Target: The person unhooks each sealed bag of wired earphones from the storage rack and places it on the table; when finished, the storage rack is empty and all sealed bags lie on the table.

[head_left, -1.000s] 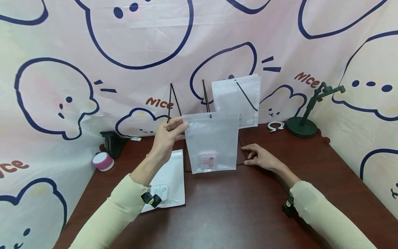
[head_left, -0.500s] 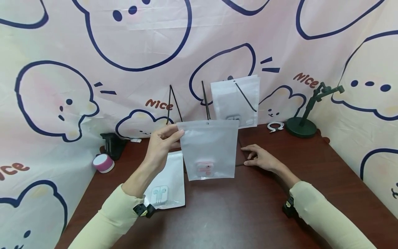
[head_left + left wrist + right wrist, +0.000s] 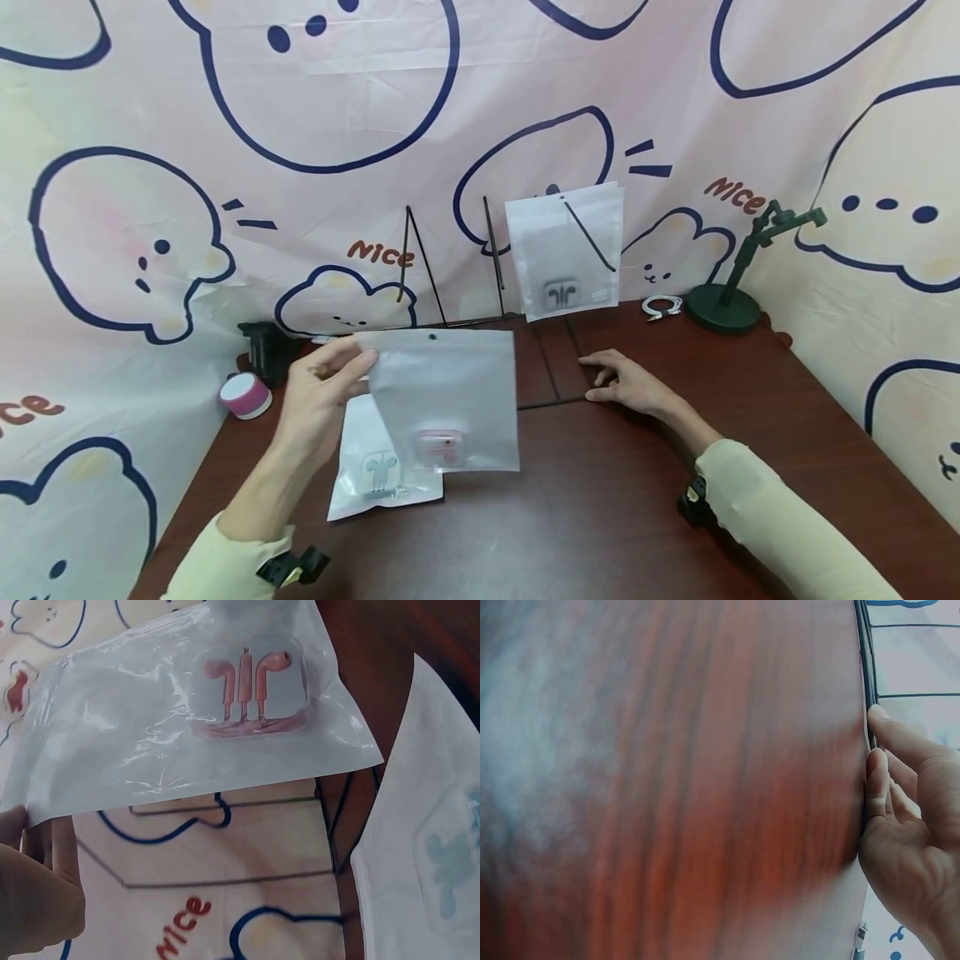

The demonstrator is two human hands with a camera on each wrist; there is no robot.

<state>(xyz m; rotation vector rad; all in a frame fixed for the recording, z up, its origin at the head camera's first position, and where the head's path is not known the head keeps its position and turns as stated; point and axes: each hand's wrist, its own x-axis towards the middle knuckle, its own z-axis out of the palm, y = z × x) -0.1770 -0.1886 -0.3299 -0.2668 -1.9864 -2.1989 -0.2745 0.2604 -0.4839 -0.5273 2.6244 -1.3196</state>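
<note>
dark wooden table (image 3: 600,517), cartoon backdrop (image 3: 225,125)

Bare table (image 3: 570,517) lies open in front and to the right, between the right hand (image 3: 626,385) and the stand (image 3: 723,304). At left, the held bag (image 3: 446,400) hangs over a flat bag (image 3: 375,467). The wire rack (image 3: 450,267) and its hanging bag (image 3: 564,250) block the back; a pink tin (image 3: 243,394) and black holder (image 3: 264,350) crowd the left corner.

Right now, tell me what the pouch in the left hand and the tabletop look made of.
Pouch: thin frosted plastic film, seemingly; glossy crinkles, pink earphones showing through. Tabletop: dark reddish wood or wood-look laminate, semi-gloss; streaked grain shows in the right wrist view.
</note>
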